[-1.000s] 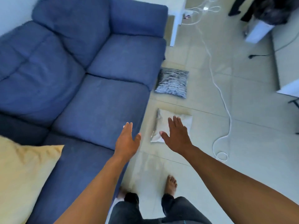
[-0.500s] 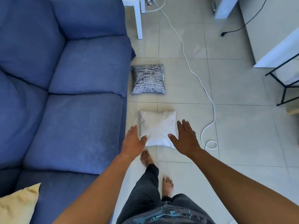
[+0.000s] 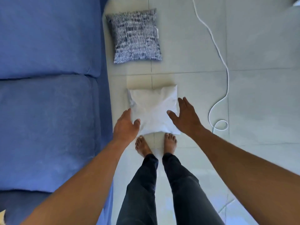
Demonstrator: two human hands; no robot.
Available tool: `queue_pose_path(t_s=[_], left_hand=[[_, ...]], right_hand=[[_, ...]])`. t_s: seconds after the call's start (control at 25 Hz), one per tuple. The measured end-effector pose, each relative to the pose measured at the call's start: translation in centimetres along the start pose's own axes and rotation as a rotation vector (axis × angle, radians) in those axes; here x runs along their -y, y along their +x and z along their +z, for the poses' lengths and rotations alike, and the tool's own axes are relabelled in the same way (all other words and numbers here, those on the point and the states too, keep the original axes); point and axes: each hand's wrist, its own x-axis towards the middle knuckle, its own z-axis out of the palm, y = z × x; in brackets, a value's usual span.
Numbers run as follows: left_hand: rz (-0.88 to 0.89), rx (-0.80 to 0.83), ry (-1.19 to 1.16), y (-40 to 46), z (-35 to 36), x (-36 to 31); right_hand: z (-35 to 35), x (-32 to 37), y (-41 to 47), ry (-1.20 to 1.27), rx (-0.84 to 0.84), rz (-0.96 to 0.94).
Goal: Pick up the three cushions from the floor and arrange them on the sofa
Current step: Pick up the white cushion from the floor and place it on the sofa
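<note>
A white cushion (image 3: 154,109) lies flat on the tiled floor just in front of my bare feet. My left hand (image 3: 126,127) is open at its left edge, thumb over the cushion's lower left corner. My right hand (image 3: 185,117) is open at its right edge, thumb reaching over the fabric. Neither hand grips it. A black-and-white patterned cushion (image 3: 136,36) lies on the floor further ahead, beside the blue sofa (image 3: 48,95). A sliver of a yellow cushion (image 3: 2,214) shows at the bottom left on the sofa.
A white cable (image 3: 225,88) runs down the floor on the right and ends in a loop near my right hand. My legs in dark trousers stand beside the sofa's front edge. Open tiled floor lies to the right.
I have stepped forward and leaned over, so the white cushion is now right at my feet. Both hands have dropped to its two sides. The yellow cushion has slid almost out of view.
</note>
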Motion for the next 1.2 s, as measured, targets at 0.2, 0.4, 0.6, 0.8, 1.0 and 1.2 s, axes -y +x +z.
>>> queue_pose_path(t_s=[0.2,0.4,0.6,0.8,1.0,1.2], left_hand=[[-0.181,0.020,-0.011,14.2,8.4,5.0],[-0.263,-0.036,-0.091,26.5,15.4,10.5],[-0.467,-0.100,-0.410,34.8,18.8,14.9],[-0.467,0.132,-0.705,33.5,19.0,11.6],[-0.370,-0.024,-0.833,26.5,14.1,8.2],[-0.290,-0.055,-0.974,16.5,5.0,3.1]], right_hand=[[8.3,-7.0,12.6,-0.044,0.039,0.044],[16.5,-13.3,22.6,-0.051,0.106,0.080],[21.3,-15.9,29.7,0.406,-0.061,0.439],[20.6,-13.3,29.3,0.834,0.022,0.567],[13.5,-9.0,23.3,0.959,-0.070,0.492],[3.2,-2.1,14.3,0.918,-0.068,0.346]])
